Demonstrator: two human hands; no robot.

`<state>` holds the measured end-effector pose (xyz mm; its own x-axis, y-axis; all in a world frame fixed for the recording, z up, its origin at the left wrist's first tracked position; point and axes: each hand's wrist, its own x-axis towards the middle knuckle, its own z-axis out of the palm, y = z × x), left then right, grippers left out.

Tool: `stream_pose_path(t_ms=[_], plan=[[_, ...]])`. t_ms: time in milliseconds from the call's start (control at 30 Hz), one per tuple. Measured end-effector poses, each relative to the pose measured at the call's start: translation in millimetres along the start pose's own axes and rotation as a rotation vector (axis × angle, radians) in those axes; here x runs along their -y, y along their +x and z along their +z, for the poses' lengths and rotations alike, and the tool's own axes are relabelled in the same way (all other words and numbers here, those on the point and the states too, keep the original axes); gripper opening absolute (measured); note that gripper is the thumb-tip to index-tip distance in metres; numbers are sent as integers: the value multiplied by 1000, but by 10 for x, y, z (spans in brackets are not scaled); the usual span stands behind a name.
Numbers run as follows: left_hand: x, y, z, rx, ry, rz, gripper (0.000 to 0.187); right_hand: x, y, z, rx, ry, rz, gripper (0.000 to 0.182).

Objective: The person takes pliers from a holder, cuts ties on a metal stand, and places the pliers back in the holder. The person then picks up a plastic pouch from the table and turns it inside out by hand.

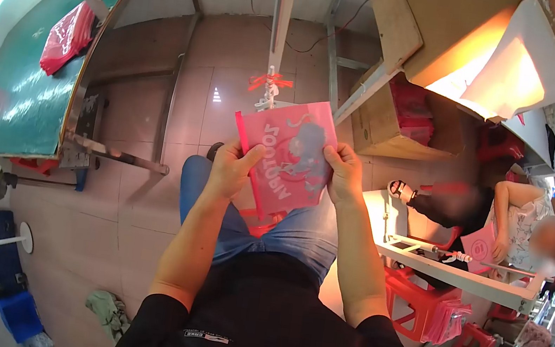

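A pink, see-through plastic pouch (287, 157) with a grey printed figure and pale lettering is held up over my lap. My left hand (234, 166) grips its left edge, thumb on the front, near a brighter pink strip down that side. My right hand (343, 174) pinches the opposite edge, thumb also on top. The fingers behind the pouch are hidden. Just beyond its top edge stands a white metal fixture (270, 91) with red ties (269, 81) around it. Part of a red stool (260, 222) shows between my legs.
At the left, a green-topped table (12, 115) carries stacked pink pouches (68, 37). A cardboard box (395, 144) at the right holds more. Another person (522, 222) sits on the right beside a white metal frame (455, 271). A red stool (408, 302) stands near my right elbow.
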<state>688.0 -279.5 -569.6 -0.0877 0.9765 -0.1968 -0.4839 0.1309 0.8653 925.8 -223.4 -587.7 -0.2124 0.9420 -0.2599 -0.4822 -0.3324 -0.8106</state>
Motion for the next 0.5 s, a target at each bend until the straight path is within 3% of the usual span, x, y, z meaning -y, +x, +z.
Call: stream_pose_path(t_ms=[67,133,167,200,233,267,300,333,367,400,433,500], plan=[[19,-40,8,-52,4,35,18,-44,14,-40,-7,-61,-8,11],[3,-37,21,-101,9,80,14,-91,98,-46,-160,-458,-55,18],[-1,-27,0,-115,221,108,13,-79,65,49,-152,-460,-55,18],[-49,-47,29,-127,433,131,12,-26,-38,213,-240,-755,-429,23],[-111,-64,76,-130,428,137,12,77,-97,390,-322,-1041,-820,29],[-314,-119,222,-70,665,127,12,248,-139,616,-311,-1045,-829,29],[-395,-175,312,-4,903,101,13,422,-244,856,-171,-1193,-1007,35],[-321,-202,336,0,898,87,13,506,-345,968,-28,-1337,-1171,42],[-272,-190,373,55,860,220,15,543,-358,981,-34,-1343,-1165,42],[-269,-142,405,107,819,364,18,600,-303,1003,180,-1405,-1101,39],[-292,-117,397,112,816,366,18,636,-264,1007,393,-1456,-1024,36],[-482,-151,361,256,983,253,21,685,-222,883,393,-1395,-914,31]])
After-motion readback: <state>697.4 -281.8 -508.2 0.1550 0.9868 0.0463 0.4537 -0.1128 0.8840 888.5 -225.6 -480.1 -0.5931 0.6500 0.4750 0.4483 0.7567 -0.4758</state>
